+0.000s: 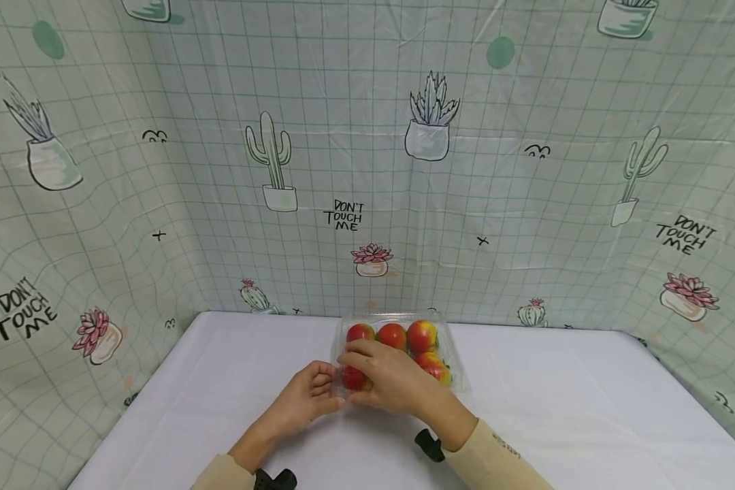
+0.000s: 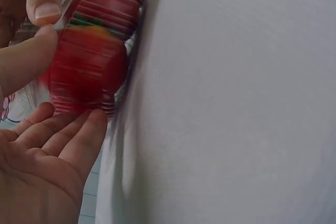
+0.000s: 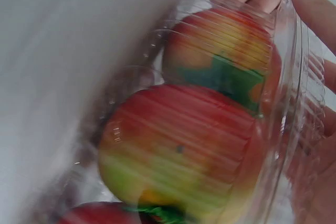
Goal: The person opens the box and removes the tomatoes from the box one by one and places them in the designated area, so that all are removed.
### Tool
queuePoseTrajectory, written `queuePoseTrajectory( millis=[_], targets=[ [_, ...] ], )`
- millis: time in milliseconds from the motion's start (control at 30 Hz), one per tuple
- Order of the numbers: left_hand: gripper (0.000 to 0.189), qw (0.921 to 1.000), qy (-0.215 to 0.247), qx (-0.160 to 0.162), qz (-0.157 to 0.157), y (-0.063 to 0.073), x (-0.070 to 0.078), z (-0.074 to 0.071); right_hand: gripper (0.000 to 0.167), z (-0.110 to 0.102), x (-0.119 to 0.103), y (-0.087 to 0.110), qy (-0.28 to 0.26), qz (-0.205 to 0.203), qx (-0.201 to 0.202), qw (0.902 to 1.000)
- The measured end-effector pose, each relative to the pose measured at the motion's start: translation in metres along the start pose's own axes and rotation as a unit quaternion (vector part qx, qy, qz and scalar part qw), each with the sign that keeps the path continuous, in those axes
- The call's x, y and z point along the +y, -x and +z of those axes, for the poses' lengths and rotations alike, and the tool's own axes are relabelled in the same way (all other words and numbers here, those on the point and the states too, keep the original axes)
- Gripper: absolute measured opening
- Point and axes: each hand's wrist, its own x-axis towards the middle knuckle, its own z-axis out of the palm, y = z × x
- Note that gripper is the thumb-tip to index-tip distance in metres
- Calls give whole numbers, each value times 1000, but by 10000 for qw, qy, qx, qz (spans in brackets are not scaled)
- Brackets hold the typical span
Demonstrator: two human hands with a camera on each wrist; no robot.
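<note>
While only head view shows five fruits (image 1: 392, 336), loosely spread hands (image 1: 306, 398) (image 1: 393, 378) touch the container (image 1: 456, 362).

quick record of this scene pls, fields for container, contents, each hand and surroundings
container: clear ridged box on white table
contents: red-yellow fruit, five showing in head view
left: left hand at the box's left end
right: right hand over the box's left part
surroundings: backdrop with cactus prints, "don't touch me" lettering

A gridded pale-green backdrop (image 1: 355, 88), printed with potted cacti (image 1: 275, 163), pink succulents (image 1: 371, 254) and "DON'T TOUCH ME" lettering (image 1: 345, 216), encloses a white tablecloth (image 1: 563, 401) on its far, left and right sides.
</note>
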Motion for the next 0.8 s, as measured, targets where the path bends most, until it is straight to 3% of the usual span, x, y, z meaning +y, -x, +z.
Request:
queuePoseTrajectory(
  millis=[200,467,800],
  targets=[
    [46,9999,50,-16,161,0,2,4,57,0,3,-1,-220,-2,-62,9997],
    [44,9997,155,207,47,-1,3,8,52,-2,2,-1,-368,149,-95,9992],
    [47,9999,23,-106,56,0,4,0,52,-2,4,0,-494,201,-144,9985]
  ],
)
